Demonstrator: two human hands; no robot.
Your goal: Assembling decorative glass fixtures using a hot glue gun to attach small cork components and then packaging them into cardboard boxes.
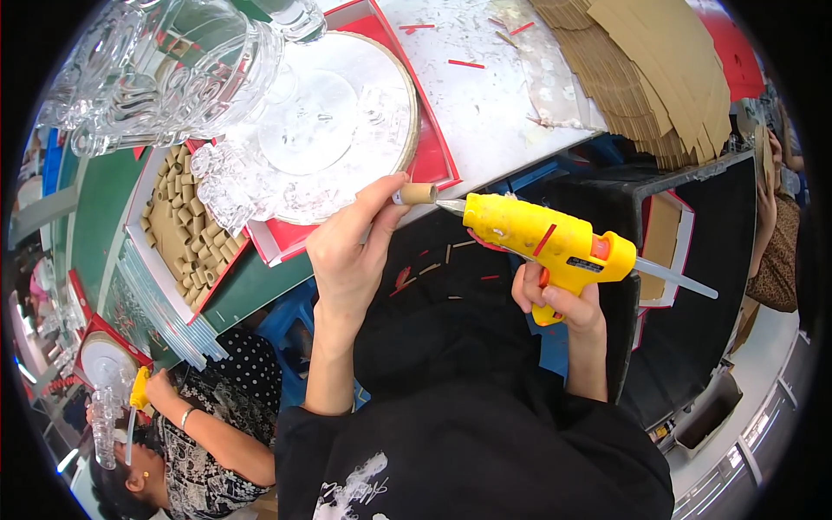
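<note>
My left hand (347,251) pinches a short brown cardboard tube (419,193) between thumb and fingertips, its open end turned to the right. My right hand (572,308) is wrapped round the handle of a yellow hot glue gun (529,227). The metal nozzle (451,206) points left, right at the tube's end; whether they touch I cannot tell. A translucent glue stick (680,277) sticks out of the gun's back. Beyond my left hand, a round white disc (308,121) lies in a red box (431,143), with clear moulded pieces (238,182) on it.
A box of short cardboard tubes (192,225) stands left, beside a bundle of clear sticks (165,299). Large clear vessels (173,69) rise at the upper left. Flat cardboard sheets (641,69) are stacked upper right. Another person (212,433) holds a yellow glue gun, lower left.
</note>
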